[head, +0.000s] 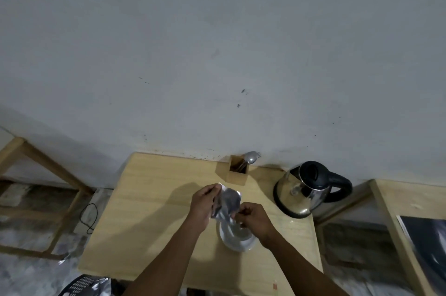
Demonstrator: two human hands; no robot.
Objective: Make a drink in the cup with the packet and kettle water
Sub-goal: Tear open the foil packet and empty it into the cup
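Observation:
A silvery foil packet [228, 202] is held over a white cup [237, 239] that stands on the wooden table [154, 211]. My left hand [205, 206] grips the packet's left side and top. My right hand [254, 219] pinches its lower right edge, just above the cup's rim. The packet hides part of the cup's inside, so I cannot tell what is in it. A steel kettle [305, 190] with a black lid and handle stands on its base at the table's right rear, lid down.
A wooden holder [237, 172] with spoons and a fork stands at the back against the grey wall. A second table [407, 211] with a dark sheet is on the right. A wooden frame [38, 175] and a black cord [89, 217] lie left.

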